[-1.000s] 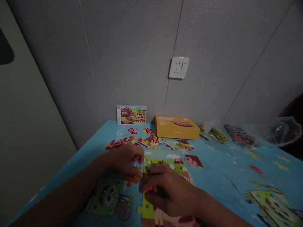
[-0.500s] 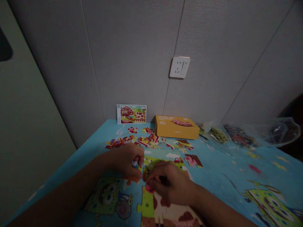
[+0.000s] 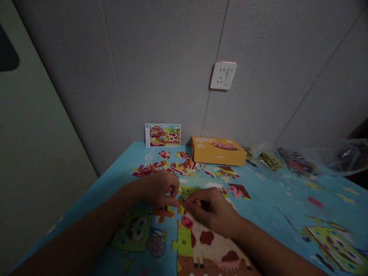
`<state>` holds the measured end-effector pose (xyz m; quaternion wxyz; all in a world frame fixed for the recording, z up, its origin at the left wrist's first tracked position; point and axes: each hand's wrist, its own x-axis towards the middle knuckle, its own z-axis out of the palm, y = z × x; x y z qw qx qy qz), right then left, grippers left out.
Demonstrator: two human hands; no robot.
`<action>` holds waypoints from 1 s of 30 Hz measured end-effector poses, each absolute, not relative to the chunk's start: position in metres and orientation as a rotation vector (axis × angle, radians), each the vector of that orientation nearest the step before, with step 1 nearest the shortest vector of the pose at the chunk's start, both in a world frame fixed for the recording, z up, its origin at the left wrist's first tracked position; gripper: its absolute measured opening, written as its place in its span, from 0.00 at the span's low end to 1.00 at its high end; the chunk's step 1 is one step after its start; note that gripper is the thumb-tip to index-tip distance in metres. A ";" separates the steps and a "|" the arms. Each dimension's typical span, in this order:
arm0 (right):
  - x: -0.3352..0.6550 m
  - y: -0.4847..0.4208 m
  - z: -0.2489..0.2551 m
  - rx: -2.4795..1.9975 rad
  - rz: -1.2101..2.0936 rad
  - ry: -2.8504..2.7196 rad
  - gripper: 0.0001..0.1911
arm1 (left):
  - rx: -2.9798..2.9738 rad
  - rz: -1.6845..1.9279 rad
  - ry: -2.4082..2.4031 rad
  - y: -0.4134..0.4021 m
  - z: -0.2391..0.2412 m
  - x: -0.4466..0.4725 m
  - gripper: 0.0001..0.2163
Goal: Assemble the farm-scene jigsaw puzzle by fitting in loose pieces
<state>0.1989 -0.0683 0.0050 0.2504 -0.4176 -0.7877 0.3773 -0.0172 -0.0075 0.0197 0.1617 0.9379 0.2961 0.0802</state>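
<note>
A partly joined jigsaw puzzle (image 3: 207,237) with a spotted cow lies flat on the blue tablecloth. At its left edge my left hand (image 3: 161,188) has its fingers curled around a puzzle piece (image 3: 165,213); the orange-brown lower part shows below the fingers. The fingers hide the rest of that piece. My right hand (image 3: 214,209) rests over the cow, thumb and forefinger pinched together near the joined puzzle's left edge, just above the pink snout. Whatever lies between those fingertips is hidden. The two hands' fingertips almost meet.
Loose puzzle pieces (image 3: 184,167) lie in a heap behind my hands, and a pig piece (image 3: 239,191) sits to the right. A picture card (image 3: 163,135) leans on the wall beside a yellow box (image 3: 218,152). Clear plastic bags (image 3: 270,161) with pieces lie further right.
My right hand has moved up from the pink snout, uncovering it. My left hand has come closer to the joined puzzle with the piece. The view has tilted down slightly.
</note>
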 end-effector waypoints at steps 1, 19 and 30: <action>0.199 -0.068 0.005 -1.143 1.027 -2.134 0.13 | 2.687 0.232 0.857 -0.007 0.020 -0.018 0.08; 0.199 -0.062 0.002 -1.231 0.889 -2.043 0.13 | 2.721 0.235 0.914 -0.003 0.023 -0.023 0.06; 0.200 -0.061 0.001 -1.241 0.902 -2.045 0.12 | 2.675 0.177 0.837 -0.005 0.022 -0.024 0.24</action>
